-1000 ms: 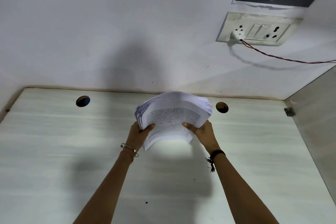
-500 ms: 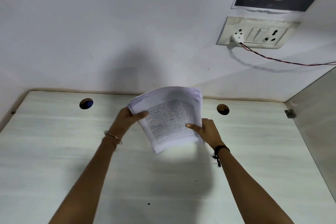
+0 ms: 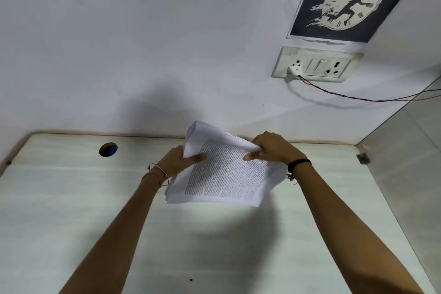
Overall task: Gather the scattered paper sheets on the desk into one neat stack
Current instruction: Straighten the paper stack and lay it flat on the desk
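Stack (image 3: 224, 174) held tilted above tabletop (image 3: 71, 198); left hand (image 3: 176, 162) and right hand (image 3: 274, 150) clamp their fingers on its upper corners. Risk: the lower edge hangs free and uneven, so it may splay or spill if either grip slackens.

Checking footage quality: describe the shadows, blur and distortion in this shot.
Head view: the paper stack and arms throw soft dark shadows onto the desk and wall; the socket and poster lean, skewed by the wide lens; the printed text is too soft to read.

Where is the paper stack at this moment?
In the head view, the paper stack is at centre, held above the desk between the left hand and right hand.
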A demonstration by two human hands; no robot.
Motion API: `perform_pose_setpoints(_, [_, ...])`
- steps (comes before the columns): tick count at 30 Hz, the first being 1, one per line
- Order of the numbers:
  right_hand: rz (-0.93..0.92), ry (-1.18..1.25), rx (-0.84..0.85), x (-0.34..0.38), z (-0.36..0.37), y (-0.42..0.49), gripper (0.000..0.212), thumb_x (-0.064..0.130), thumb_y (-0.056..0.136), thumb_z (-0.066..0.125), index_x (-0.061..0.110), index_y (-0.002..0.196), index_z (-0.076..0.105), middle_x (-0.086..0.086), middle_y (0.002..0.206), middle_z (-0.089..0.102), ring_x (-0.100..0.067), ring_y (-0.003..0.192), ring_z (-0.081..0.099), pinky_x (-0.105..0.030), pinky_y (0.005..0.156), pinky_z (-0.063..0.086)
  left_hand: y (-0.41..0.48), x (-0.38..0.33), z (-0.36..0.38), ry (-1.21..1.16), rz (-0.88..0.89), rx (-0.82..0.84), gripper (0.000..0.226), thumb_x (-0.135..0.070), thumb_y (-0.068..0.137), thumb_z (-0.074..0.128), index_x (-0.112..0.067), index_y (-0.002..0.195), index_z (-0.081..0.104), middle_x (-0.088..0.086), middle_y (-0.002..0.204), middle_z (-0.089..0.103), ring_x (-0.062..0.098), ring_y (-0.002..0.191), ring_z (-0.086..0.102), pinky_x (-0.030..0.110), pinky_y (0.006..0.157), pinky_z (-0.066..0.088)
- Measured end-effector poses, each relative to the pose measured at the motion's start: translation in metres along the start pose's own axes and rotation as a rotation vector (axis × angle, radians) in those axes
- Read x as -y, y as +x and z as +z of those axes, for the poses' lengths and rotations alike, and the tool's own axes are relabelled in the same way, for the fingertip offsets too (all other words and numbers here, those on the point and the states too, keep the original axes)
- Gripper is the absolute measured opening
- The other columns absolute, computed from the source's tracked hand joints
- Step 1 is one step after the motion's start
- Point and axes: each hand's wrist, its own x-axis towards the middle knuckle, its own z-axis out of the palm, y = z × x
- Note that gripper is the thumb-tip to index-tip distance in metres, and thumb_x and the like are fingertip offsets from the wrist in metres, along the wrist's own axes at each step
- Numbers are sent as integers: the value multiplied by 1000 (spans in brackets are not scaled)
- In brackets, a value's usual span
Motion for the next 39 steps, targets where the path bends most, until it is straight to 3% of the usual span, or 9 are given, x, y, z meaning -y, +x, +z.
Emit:
perform_pose_setpoints(4, [52,283,-118,-20,9,-5,58,52,68,80,16,47,40,4,45,30,-11,45,27,-30,53,18,-2,13,3,-72,6,-57,111,-99,24,43,-14,92,61,15,87,68,32,79,64,36,69,54])
perform_pose_setpoints(9, [270,607,-203,-46,17,-25,44,52,66,81,10,76,70,12,56,54,-2,52,47,-18,56,33,-13,26,-3,-233,-20,-54,101,-92,24,57,-20,95,61,8,92,68,26,80,67,34,70,57])
perform_pose_setpoints(14, [262,1209,-89,-59,58,-49,60,42,80,73,4,124,59,-13,123,66,-19,111,65,-37,99,49,-24,41,0,-408,-11,-102,92,-84,29,67,-24,98,61,7,95,69,21,81,70,34,69,59])
perform_pose_setpoints(20, [257,1313,-475,-20,91,-42,24,2,83,69,16,102,70,6,96,75,-14,91,70,-26,78,56,-21,50,29,-322,-63,-325,94,-90,41,54,-9,88,64,14,81,67,20,70,61,31,66,49])
perform_pose_setpoints(23, [324,1324,-564,-6,106,-36,18,8,80,74,10,97,73,-6,96,75,-20,88,69,-30,79,56,-21,47,50,-316,-93,-452,52,-58,74,64,-6,76,61,6,59,57,0,47,52,19,53,40])
perform_pose_setpoints(27, [384,1341,-531,0,134,-34,23,12,79,76,5,101,72,-8,99,74,-21,90,68,-31,81,53,-19,59,68,-326,-148,-435,24,-32,84,67,-17,69,57,4,60,54,14,56,51,22,53,39])
perform_pose_setpoints(32, [493,1317,-388,-11,176,-46,35,11,77,78,27,105,65,12,102,71,0,91,67,-15,78,50,-27,99,81,-311,-254,-321,108,-94,30,52,-10,96,63,16,90,68,25,85,64,39,81,51])
perform_pose_setpoints(35, [513,1286,-390,-13,181,-43,38,13,77,78,24,111,64,12,104,70,-1,95,66,-20,82,49,-24,97,77,-294,-278,-295,111,-97,23,48,-14,96,59,15,91,66,26,85,62,34,77,51])
perform_pose_setpoints(39, [500,1066,-395,-21,154,-31,23,17,79,77,3,76,60,-5,70,57,-12,56,47,-18,53,36,-19,87,57,-288,-233,-280,114,-95,20,51,-14,98,59,12,90,64,26,83,61,32,73,51])
